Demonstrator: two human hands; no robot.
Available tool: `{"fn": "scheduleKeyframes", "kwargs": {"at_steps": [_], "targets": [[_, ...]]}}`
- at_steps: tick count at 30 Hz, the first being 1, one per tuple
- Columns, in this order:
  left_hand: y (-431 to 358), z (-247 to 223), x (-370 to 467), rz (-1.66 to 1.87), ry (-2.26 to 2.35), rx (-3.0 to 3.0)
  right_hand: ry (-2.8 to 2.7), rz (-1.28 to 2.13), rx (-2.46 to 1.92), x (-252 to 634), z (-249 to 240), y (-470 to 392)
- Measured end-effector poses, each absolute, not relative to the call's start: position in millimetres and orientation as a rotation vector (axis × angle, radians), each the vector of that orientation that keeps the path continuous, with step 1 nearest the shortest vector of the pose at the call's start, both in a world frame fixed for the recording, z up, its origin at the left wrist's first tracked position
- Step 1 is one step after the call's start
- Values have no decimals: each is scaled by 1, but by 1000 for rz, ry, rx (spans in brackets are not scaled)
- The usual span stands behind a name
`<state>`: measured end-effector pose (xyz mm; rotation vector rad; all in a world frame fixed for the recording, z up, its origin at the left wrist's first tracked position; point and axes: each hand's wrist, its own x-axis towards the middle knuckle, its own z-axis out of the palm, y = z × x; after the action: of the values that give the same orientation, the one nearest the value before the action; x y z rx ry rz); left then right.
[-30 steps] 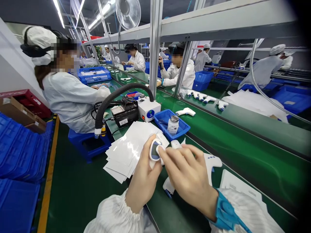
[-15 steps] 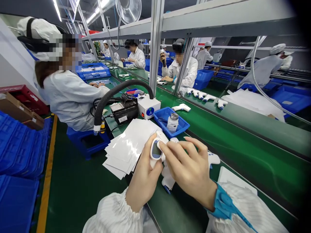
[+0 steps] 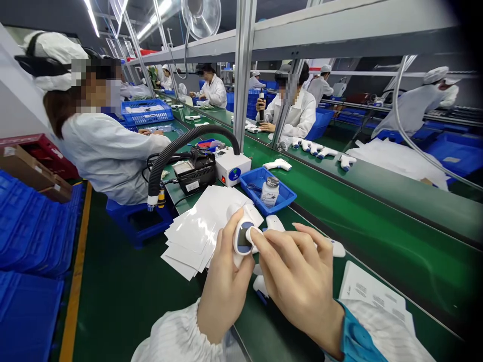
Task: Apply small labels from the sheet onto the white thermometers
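Observation:
A white handheld infrared thermometer [image 3: 241, 241] with a dark oval display is tilted toward me. My left hand [image 3: 222, 281] is wrapped around it, fingers behind and thumb beside the display. My right hand [image 3: 298, 276] is bent close beside it, its fingertips pressing a small white piece [image 3: 253, 235] against the display's right edge; I cannot tell whether this is a cloth or a finger cover. A blue band [image 3: 358, 332] circles the right wrist. Under and behind the right hand lie more white thermometers [image 3: 275, 222], partly hidden.
White sheets [image 3: 196, 216] lie left of my hands. Behind them stand a blue tray [image 3: 281, 205] with a jar [image 3: 270, 191], a white box [image 3: 233, 167] and a black hose [image 3: 177, 143]. A green conveyor [image 3: 362, 216] runs along the right. A co-worker [image 3: 109, 151] sits at left.
The white piece at my right fingertips has shifted slightly down and right over the display. My right hand has moved a little lower. The left hand keeps its hold on the thermometer.

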<state>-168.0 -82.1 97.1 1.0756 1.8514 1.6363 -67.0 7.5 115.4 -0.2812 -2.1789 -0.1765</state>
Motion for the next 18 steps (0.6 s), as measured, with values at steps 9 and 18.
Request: {"fn": "scheduleKeyframes", "kwargs": {"at_steps": [9, 18], "targets": [[-87, 98, -165, 1671, 1886, 1100, -2172, -137, -295, -62, 122, 2], [-84, 98, -169, 1647, 1834, 1085, -2189, 284, -312, -60, 126, -3]]}}
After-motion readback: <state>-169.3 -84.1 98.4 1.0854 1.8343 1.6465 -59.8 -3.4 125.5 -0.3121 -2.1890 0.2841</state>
